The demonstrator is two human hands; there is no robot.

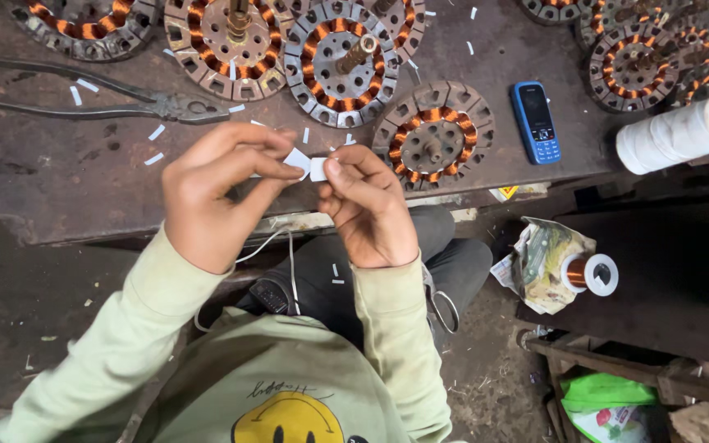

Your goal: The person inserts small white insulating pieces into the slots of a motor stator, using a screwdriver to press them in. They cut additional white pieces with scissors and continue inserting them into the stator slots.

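One head-worn view, looking steeply down from close above.
It faces the person's own lap and pale green sleeves, with the dark, worn metal workbench (59, 180) across the upper frame and the dirt floor at the right; no second view shares this scene.

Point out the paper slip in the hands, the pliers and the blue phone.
paper slip (307, 163), head view, on its white middle between both hands' fingertips.
pliers (178, 107), head view, on the joint.
blue phone (536, 121), head view, on its screen and keypad face.
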